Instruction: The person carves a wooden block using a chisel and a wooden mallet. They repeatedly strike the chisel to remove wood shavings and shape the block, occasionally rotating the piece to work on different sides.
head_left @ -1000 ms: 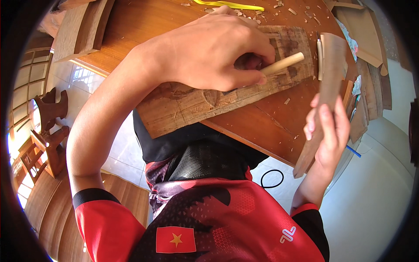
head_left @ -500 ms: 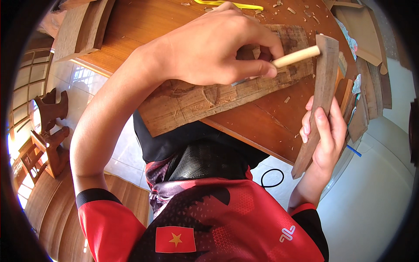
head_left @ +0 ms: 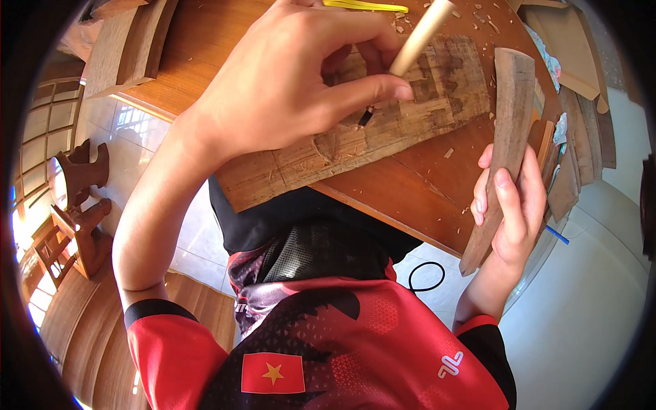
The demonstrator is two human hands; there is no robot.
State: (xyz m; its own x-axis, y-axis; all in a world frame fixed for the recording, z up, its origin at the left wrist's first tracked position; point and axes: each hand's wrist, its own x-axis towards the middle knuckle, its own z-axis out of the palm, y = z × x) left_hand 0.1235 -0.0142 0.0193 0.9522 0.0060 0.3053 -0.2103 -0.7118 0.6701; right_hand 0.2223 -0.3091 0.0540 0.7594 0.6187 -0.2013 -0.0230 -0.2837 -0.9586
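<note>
My left hand [head_left: 311, 75] is closed around a chisel [head_left: 421, 37] with a pale round wooden handle. The handle rises up and to the right, while a short dark piece of the blade [head_left: 367, 116] shows below my fingers. Under it lies a rough brown wooden board [head_left: 294, 174] with carved marks, reaching over the table's near edge. On the right, my right hand [head_left: 509, 198] grips a thick wooden bar [head_left: 514, 96] around its lower part. The bar stands nearly upright in view, apart from the chisel handle.
Wood chips [head_left: 449, 153] are scattered over the brown table [head_left: 403, 198]. A yellow strap-like item [head_left: 365, 6] lies at the far side. Curved wooden pieces [head_left: 130, 48] stand at the far left, and more boards [head_left: 581, 130] lean at the right. A carved wooden stand [head_left: 76, 225] is on the left.
My left hand has moved left and tipped the chisel handle more upright. The handle's end has come away from the wooden bar. My right hand has barely moved.
</note>
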